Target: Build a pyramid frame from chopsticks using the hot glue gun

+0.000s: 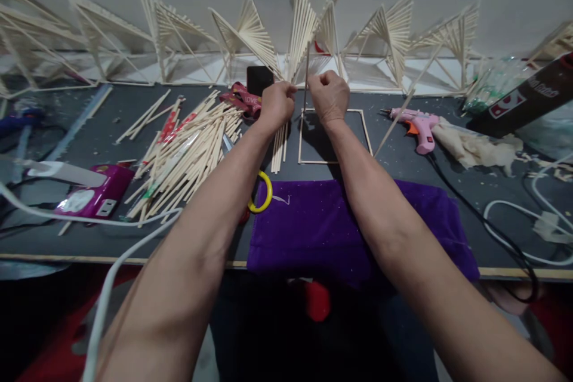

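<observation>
My right hand [330,95] is closed, its fingertips pinching a thin wooden stick [307,65] that stands upright at the far left corner of a square stick frame [317,162]. The frame lies flat on the dark table. Another stick [396,121] rises at a slant from the frame's near right corner. My left hand [277,105] is closed just left of the upright stick. What its fingers hold, if anything, is hidden. Beneath it lie several loose sticks [278,152], partly covered by the hand.
Left is a large pile of sticks [188,155], near yellow-handled scissors [264,192] and a phone [259,79]. A pink glue gun [418,125] and a dark bottle [523,98] lie right. A purple cloth [308,227] covers the front edge. Stick structures [246,36] line the wall.
</observation>
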Tool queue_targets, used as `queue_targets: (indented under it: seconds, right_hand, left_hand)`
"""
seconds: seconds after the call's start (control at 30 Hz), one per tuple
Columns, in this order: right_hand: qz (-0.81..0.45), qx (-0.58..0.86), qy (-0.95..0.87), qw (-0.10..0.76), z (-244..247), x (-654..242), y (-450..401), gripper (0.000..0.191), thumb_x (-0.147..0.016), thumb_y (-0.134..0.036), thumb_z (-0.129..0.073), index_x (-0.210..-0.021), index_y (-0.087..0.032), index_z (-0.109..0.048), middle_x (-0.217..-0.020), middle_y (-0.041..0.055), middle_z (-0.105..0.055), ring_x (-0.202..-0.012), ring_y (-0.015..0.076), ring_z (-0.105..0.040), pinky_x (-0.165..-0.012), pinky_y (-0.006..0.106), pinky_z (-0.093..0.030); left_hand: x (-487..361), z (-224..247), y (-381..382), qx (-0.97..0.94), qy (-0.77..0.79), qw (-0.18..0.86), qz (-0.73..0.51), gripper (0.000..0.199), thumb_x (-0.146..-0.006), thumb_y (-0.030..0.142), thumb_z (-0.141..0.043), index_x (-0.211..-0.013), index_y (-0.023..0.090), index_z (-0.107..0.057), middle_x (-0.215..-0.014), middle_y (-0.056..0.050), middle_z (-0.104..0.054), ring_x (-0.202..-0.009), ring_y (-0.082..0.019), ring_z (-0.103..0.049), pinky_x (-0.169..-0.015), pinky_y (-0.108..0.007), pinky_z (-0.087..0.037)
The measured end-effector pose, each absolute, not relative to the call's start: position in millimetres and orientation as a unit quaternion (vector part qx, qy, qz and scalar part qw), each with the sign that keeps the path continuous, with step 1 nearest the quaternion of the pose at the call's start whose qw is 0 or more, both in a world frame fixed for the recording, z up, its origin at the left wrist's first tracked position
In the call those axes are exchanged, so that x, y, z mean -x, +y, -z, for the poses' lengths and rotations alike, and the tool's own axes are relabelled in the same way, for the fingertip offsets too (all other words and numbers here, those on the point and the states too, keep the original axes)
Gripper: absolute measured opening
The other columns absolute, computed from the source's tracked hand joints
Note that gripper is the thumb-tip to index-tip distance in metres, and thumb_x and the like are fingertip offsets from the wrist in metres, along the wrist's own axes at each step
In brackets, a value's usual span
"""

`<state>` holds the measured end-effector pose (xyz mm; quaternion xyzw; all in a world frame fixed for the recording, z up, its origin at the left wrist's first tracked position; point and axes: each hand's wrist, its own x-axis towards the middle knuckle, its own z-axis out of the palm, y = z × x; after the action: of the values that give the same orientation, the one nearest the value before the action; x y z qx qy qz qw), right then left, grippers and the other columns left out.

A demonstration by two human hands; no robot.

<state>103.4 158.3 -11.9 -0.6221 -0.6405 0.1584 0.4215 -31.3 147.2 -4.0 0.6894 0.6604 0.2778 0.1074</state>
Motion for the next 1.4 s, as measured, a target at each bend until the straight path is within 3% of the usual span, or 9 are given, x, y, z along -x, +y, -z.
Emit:
queue_targets:
  seconds: [0.2, 0.37, 0.6, 0.73, 0.87, 0.93, 1.13, 1.23, 1.4]
  right_hand:
    - [-0.143, 0.556, -0.66, 0.485, 5.6, -99.2, 169.1, 0.046, -0.109, -0.043, -0.031, -0.086, -0.018, -0.062, -0.092, 0.0016, -0.063, -0.104, 0.0189, -0.067, -0.1, 0.043, -0.053]
    - [-0.14, 0.484, -0.711, 0.491, -18.2, -84.2, 152.3, 0.042, -0.111, -0.043, -0.04, -0.085, -0.018, -0.062, -0.085, 0.0005, -0.062, -0.095, 0.017, -0.065, -0.098, 0.039, -0.052]
    - [-0.061, 0.485, -0.793, 0.363, -90.0, -71.2, 73.2, 0.036, -0.112, -0.04, -0.045, -0.101, -0.018, -0.071, -0.097, 0.0059, -0.074, -0.095, 0.019, -0.069, -0.087, 0.033, -0.048]
    - [-0.038, 0.444, -0.832, 0.33, -115.5, -77.1, 37.3, 0.042, -0.114, -0.047, -0.041, -0.111, -0.019, -0.071, -0.106, 0.0043, -0.077, -0.093, 0.0158, -0.066, -0.081, 0.03, -0.045]
    - [-0.029, 0.401, -0.862, 0.309, -130.2, -91.2, 3.4, 0.053, -0.114, -0.053, -0.033, -0.113, -0.017, -0.072, -0.109, 0.0036, -0.077, -0.092, 0.0142, -0.062, -0.077, 0.028, -0.037]
    - [-0.055, 0.379, -0.88, 0.28, -133.3, -101.0, -14.8, 0.058, -0.113, -0.058, -0.033, -0.111, -0.016, -0.072, -0.103, 0.003, -0.076, -0.087, 0.0134, -0.06, -0.073, 0.027, -0.034]
    - [-0.272, 0.284, -0.896, 0.205, -100.7, -147.0, -76.5, 0.045, -0.108, -0.054, -0.055, -0.123, -0.016, -0.073, -0.122, 0.0071, -0.077, -0.11, 0.0177, -0.069, -0.088, 0.025, -0.045]
    - [-0.38, 0.266, -0.874, 0.142, -66.7, -176.8, -107.6, 0.053, -0.103, -0.052, -0.063, -0.141, -0.015, -0.066, -0.13, 0.0093, -0.076, -0.114, 0.0183, -0.071, -0.095, 0.024, -0.049]
    - [-0.447, 0.202, -0.86, 0.139, -28.2, -227.4, -140.2, 0.04, -0.105, -0.047, -0.061, -0.11, -0.012, -0.08, -0.104, 0.0075, -0.082, -0.089, 0.0129, -0.075, -0.078, 0.018, -0.051]
  left_hand:
    - [32.4, -17.3, 126.3, -0.54, 0.611, 0.223, -0.534, 0.03, -0.093, 0.008, -0.059, -0.117, 0.02, -0.073, -0.102, -0.003, -0.079, -0.085, -0.016, -0.074, -0.075, -0.025, -0.059]
    - [12.8, -54.4, 63.6, -0.381, 0.467, 0.313, -0.735, 0.011, -0.102, 0.009, -0.06, -0.099, 0.017, -0.067, -0.062, 0.006, -0.062, -0.047, -0.006, -0.051, -0.037, -0.016, -0.031]
    - [9.0, -41.6, 29.1, -0.314, 0.413, 0.321, -0.792, 0.009, -0.099, 0.021, -0.069, -0.092, 0.018, -0.065, -0.056, 0.008, -0.055, -0.042, -0.004, -0.047, -0.038, -0.014, -0.028]
    - [-4.8, -30.2, 18.7, -0.341, 0.352, 0.394, -0.777, 0.031, -0.078, 0.036, -0.088, -0.088, 0.02, -0.063, -0.063, 0.008, -0.058, -0.044, -0.006, -0.048, -0.038, -0.017, -0.033]
    - [-13.6, -32.2, -26.8, -0.434, 0.392, 0.453, -0.673, 0.044, -0.078, 0.055, -0.076, -0.06, 0.02, -0.058, -0.047, 0.001, -0.05, -0.039, -0.012, -0.045, -0.037, -0.024, -0.034]
    - [-8.3, -33.9, -60.1, -0.534, 0.434, 0.438, -0.579, 0.049, -0.082, 0.051, -0.075, -0.052, 0.017, -0.058, -0.048, -0.002, -0.053, -0.043, -0.01, -0.045, -0.043, -0.022, -0.034]
    - [32.4, -35.7, -155.4, -0.556, 0.473, 0.487, -0.479, 0.049, -0.087, 0.06, -0.077, -0.064, 0.018, -0.068, -0.047, 0.001, -0.046, -0.043, -0.009, -0.038, -0.044, -0.021, -0.027]
    - [45.8, -41.8, -184.3, -0.53, 0.487, 0.482, -0.499, 0.052, -0.086, 0.062, -0.079, -0.062, 0.019, -0.063, -0.058, -0.001, -0.05, -0.054, -0.012, -0.045, -0.05, -0.021, -0.037]
    - [50.7, -42.7, -199.9, -0.54, 0.516, 0.418, -0.517, 0.051, -0.087, 0.06, -0.078, -0.061, 0.019, -0.062, -0.061, -0.002, -0.052, -0.057, -0.013, -0.047, -0.049, -0.022, -0.039]
